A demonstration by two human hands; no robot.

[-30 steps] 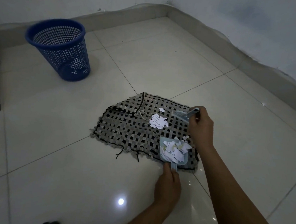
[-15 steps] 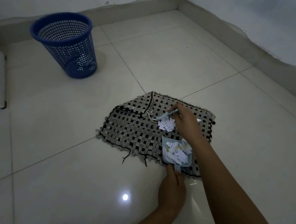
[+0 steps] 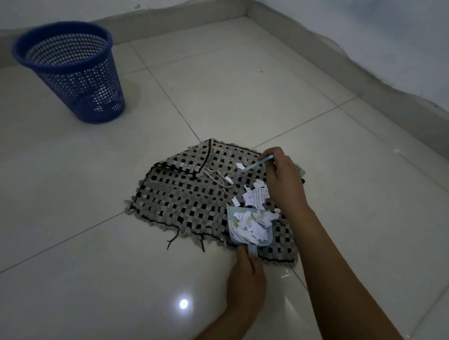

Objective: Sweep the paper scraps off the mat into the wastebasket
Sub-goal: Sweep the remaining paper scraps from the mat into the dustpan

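- Head view: the room is dim, so the print on the paper scraps cannot be read, and the bristle end of the small brush is hard to make out against the mat.
- The right hand covers most of the brush; only a pale blue stretch of its handle pokes out to the left of the fingers.
- The left hand hides the end of the dustpan handle, and both forearms run off the bottom edge of the picture.
- The mat's far right corner is hidden behind the right hand and wrist.
- The woven black-and-grey mat lies rumpled on the tiled floor, its near edge frayed with loose black threads trailing onto the tile.
- The blue mesh wastebasket stands upright, well apart from the mat at the far left, near the baseboard; open tile lies between the two.
- More bare tile stretches behind and to the right of the mat up to the corner of the walls.
- The right hand curls round the brush handle, held over the far right part of the mat, just above a loose heap of scraps.
- The left hand grips the dustpan handle at the mat's near edge, knuckles up, the pan resting on the mat with its mouth facing the heap.
- Many scraps already lie in the pan; a few stray pieces sit further left on the mat.
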